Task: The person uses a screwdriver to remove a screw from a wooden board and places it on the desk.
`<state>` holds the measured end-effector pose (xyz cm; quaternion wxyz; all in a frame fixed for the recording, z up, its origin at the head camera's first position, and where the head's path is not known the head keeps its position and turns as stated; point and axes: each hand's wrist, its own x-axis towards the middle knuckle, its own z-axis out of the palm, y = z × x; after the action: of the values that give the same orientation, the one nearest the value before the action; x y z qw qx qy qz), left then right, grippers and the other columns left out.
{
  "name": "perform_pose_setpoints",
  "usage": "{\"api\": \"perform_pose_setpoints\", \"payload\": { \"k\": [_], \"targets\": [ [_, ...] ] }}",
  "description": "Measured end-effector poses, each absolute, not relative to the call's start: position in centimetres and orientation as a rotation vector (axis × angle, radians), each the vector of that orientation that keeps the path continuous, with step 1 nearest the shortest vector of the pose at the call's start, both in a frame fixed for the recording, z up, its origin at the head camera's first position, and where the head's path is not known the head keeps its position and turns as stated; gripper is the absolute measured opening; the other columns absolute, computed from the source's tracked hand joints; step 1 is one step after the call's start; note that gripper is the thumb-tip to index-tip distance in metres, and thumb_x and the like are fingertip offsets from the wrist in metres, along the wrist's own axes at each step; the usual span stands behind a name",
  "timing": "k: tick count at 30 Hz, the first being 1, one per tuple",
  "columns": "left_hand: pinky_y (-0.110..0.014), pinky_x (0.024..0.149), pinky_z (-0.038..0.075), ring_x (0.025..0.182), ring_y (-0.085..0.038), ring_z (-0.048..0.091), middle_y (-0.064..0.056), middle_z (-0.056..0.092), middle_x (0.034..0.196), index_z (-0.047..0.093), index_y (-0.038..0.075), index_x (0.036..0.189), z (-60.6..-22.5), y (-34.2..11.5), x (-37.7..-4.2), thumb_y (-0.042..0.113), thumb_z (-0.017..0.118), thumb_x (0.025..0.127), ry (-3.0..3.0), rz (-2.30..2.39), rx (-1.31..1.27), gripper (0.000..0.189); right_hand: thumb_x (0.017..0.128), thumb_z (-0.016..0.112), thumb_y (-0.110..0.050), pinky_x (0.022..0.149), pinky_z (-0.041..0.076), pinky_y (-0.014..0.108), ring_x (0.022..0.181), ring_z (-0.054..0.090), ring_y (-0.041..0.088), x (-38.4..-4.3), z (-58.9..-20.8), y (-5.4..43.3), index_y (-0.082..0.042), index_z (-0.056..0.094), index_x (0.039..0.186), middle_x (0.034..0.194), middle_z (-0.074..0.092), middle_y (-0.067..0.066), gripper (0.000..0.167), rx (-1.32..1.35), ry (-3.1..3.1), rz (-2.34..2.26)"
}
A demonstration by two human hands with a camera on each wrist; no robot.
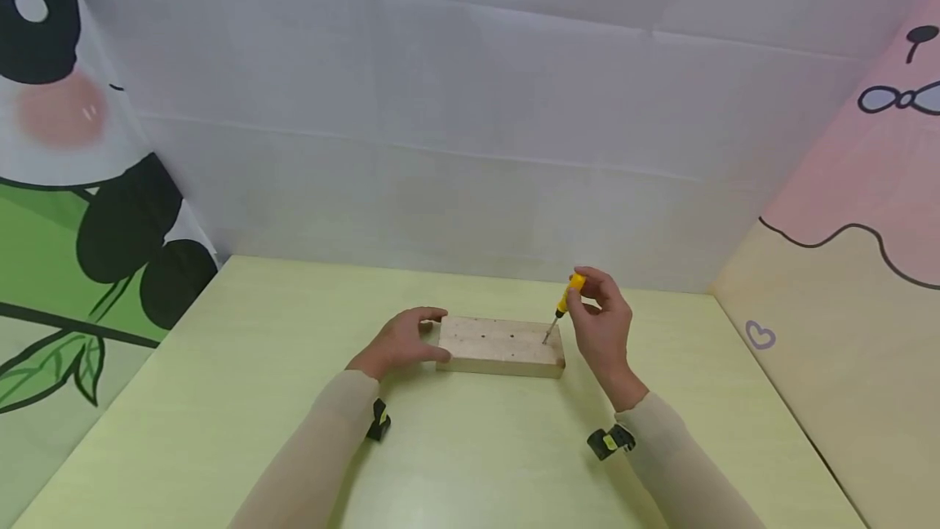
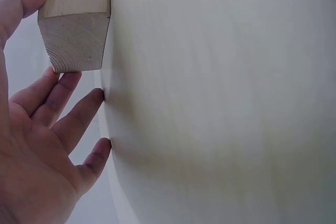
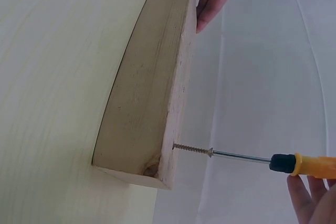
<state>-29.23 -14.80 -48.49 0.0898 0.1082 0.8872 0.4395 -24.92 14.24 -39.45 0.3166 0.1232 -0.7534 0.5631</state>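
Note:
A pale wooden block (image 1: pixel 470 345) lies flat on the table, with several small dark holes in its top face. My left hand (image 1: pixel 400 343) holds its left end, thumb on the near side and fingers at the far side; the left wrist view shows the end grain of the block (image 2: pixel 76 40) between them. Near the block's right end, a threaded screw (image 3: pixel 191 149) stands out of the top face. The tip of a screwdriver (image 3: pixel 241 157) meets the screw head. My right hand (image 1: pixel 605 329) grips the screwdriver's yellow handle, which leans up to the right.
The light yellow table (image 1: pixel 220 398) extends around the block on all sides. A white sheet (image 1: pixel 470 104) hangs behind the table. Printed panels with cartoon drawings stand at the left (image 1: pixel 44 251) and right (image 1: pixel 866 178). Both wrists carry small black cameras.

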Motion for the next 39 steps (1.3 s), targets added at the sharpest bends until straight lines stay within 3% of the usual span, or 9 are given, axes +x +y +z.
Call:
{"api": "perform_pose_setpoints", "payload": {
  "k": [3, 10, 17, 23, 39],
  "targets": [
    [-0.045, 0.106, 0.043, 0.13, -0.025, 0.051, 0.003, 0.055, 0.138, 0.055, 0.025, 0.136, -48.51, -14.79, -29.32, 0.032, 0.085, 0.068, 2.647, 1.293, 0.322, 0.075, 0.087, 0.059, 0.007, 0.066, 0.053, 0.012, 0.081, 0.065, 0.023, -24.94, -39.41, 14.2, 0.005, 0.064, 0.11, 0.101, 0.064, 0.023, 0.024, 0.322, -1.977, 1.485],
    [-0.046, 0.106, 0.042, 0.13, -0.025, 0.051, 0.001, 0.055, 0.139, 0.054, 0.023, 0.137, -48.14, -14.7, -29.43, 0.031, 0.085, 0.069, 2.663, 1.264, 0.307, 0.075, 0.084, 0.067, 0.007, 0.069, 0.054, 0.012, 0.082, 0.063, 0.013, -24.89, -39.23, 14.06, 0.008, 0.064, 0.11, 0.1, 0.058, 0.025, 0.026, 0.319, -1.965, 1.455],
    [-0.045, 0.107, 0.042, 0.13, -0.025, 0.051, 0.001, 0.055, 0.139, 0.054, 0.023, 0.137, -48.18, -14.78, -29.4, 0.03, 0.085, 0.068, 2.651, 1.271, 0.309, 0.075, 0.083, 0.067, 0.008, 0.069, 0.055, 0.014, 0.083, 0.062, 0.013, -24.99, -39.28, 14.26, 0.008, 0.056, 0.119, 0.097, 0.061, 0.027, 0.038, 0.276, -1.959, 1.502],
    [-0.046, 0.106, 0.042, 0.13, -0.026, 0.051, 0.001, 0.055, 0.138, 0.054, 0.022, 0.137, -48.45, -14.85, -29.5, 0.03, 0.084, 0.069, 2.664, 1.272, 0.335, 0.075, 0.083, 0.067, 0.008, 0.064, 0.054, 0.013, 0.079, 0.063, 0.012, -25.1, -39.33, 14.32, 0.012, 0.058, 0.112, 0.095, 0.064, 0.027, 0.03, 0.272, -1.939, 1.547],
    [-0.046, 0.106, 0.042, 0.131, -0.026, 0.05, 0.0, 0.054, 0.14, 0.054, 0.022, 0.137, -48.4, -14.82, -29.35, 0.03, 0.084, 0.07, 2.645, 1.283, 0.327, 0.074, 0.083, 0.066, 0.007, 0.064, 0.053, 0.011, 0.078, 0.062, 0.01, -25.17, -39.43, 14.44, 0.011, 0.059, 0.111, 0.102, 0.065, 0.026, 0.029, 0.245, -1.925, 1.542]
  ]
}}
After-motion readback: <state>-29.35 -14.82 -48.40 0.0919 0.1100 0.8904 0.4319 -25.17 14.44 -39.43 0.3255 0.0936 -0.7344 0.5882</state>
